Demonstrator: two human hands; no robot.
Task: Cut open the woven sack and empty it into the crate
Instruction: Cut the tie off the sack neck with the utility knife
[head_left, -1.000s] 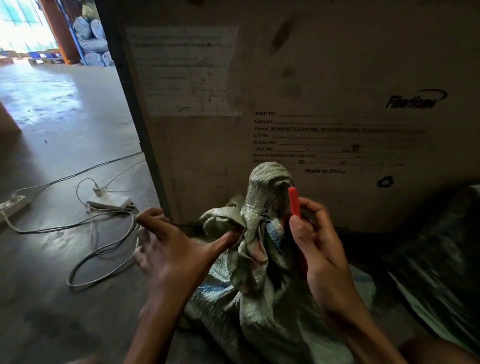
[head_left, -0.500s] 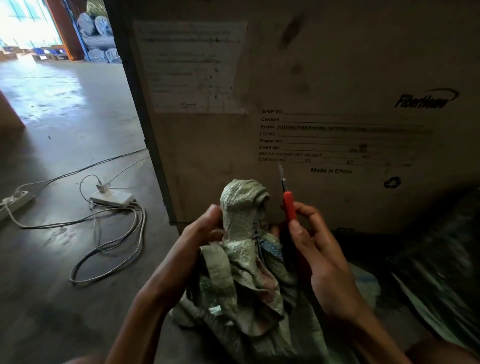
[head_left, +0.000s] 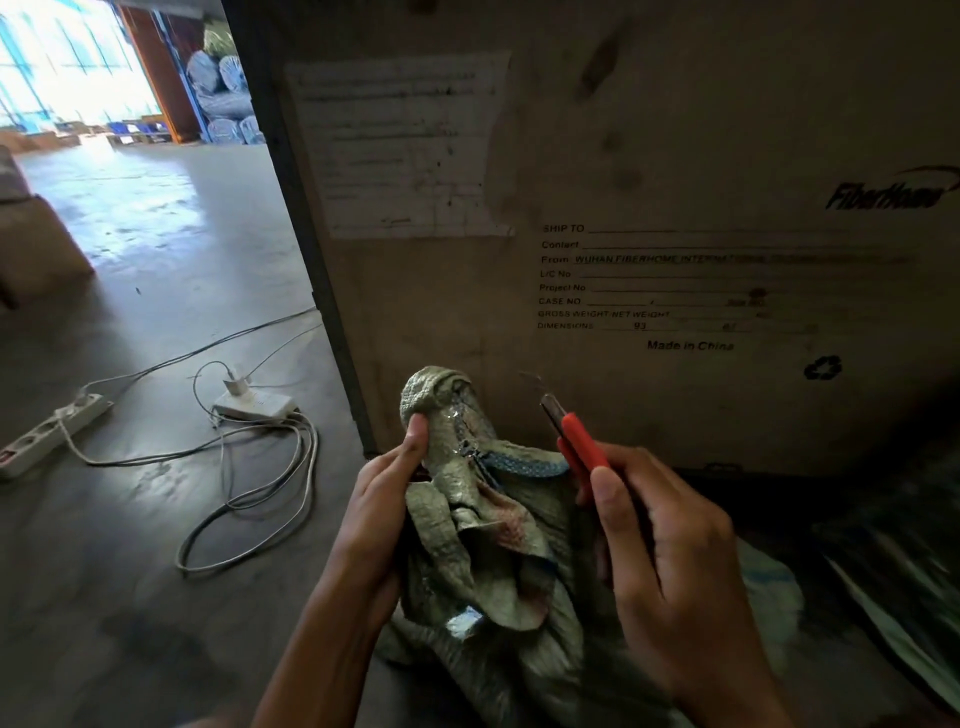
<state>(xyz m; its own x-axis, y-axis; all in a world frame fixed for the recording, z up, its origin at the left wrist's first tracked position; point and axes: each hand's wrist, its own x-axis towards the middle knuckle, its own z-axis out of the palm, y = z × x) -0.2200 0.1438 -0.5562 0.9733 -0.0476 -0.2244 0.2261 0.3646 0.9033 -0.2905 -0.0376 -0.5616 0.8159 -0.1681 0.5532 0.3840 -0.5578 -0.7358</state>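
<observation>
A grey-green woven sack (head_left: 483, 545) stands on the floor in front of me, its neck bunched and twisted upward. My left hand (head_left: 384, 493) pinches the top of that neck from the left, thumb on the weave. My right hand (head_left: 670, 561) grips a red-handled utility knife (head_left: 582, 447), its short blade out and pointing up-left, a little to the right of the sack's neck and apart from it. A stitched seam with a blue band runs across the sack's mouth. No crate shows in this view.
A tall printed cardboard carton (head_left: 649, 234) stands right behind the sack. On the concrete floor to the left lie a white power strip (head_left: 47, 436), an adapter (head_left: 254, 402) and looped cables (head_left: 249, 499). Dark plastic wrap (head_left: 893, 571) lies at the right.
My left hand came in from the left and took hold of the sack's neck. My right hand drew the knife away to the right, and the blade now shows extended.
</observation>
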